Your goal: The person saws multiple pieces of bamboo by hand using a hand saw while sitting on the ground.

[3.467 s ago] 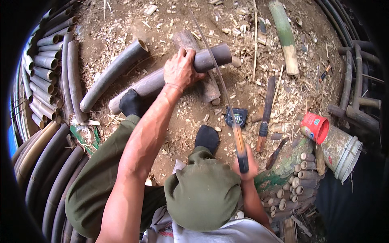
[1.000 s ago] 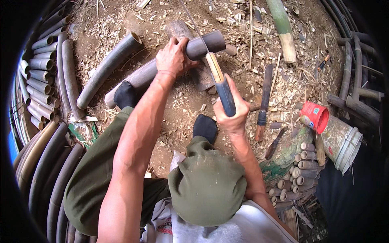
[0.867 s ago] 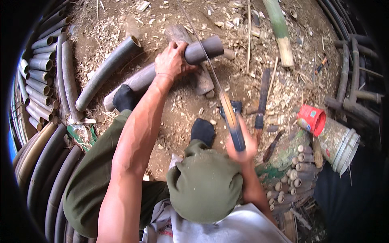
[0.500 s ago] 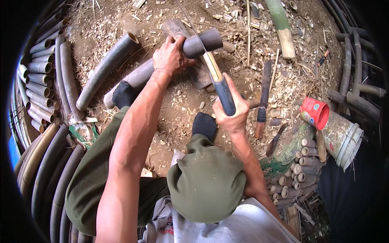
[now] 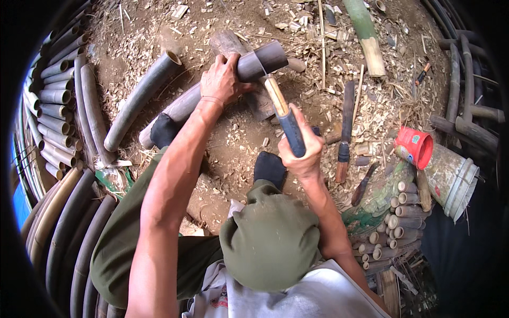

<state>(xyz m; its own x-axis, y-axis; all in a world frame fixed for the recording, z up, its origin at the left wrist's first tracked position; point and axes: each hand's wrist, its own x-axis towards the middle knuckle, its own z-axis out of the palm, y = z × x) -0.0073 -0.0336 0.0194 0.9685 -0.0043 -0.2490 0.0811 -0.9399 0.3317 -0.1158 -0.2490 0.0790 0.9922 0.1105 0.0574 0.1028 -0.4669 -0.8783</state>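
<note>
The dark bamboo pole (image 5: 212,87) lies on the chip-strewn ground (image 5: 297,32), its long axis running from lower left up to its cut end at upper right, resting on a log (image 5: 228,42). The left hand (image 5: 222,79) is clamped over it, as half a second ago. The right hand (image 5: 302,153) is closed around the blue handle of a knife (image 5: 283,116), whose blade end again meets the pole's cut end.

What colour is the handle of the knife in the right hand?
Dark blue grip, pale tan above it, seen in the head view, held by the right hand.
</note>
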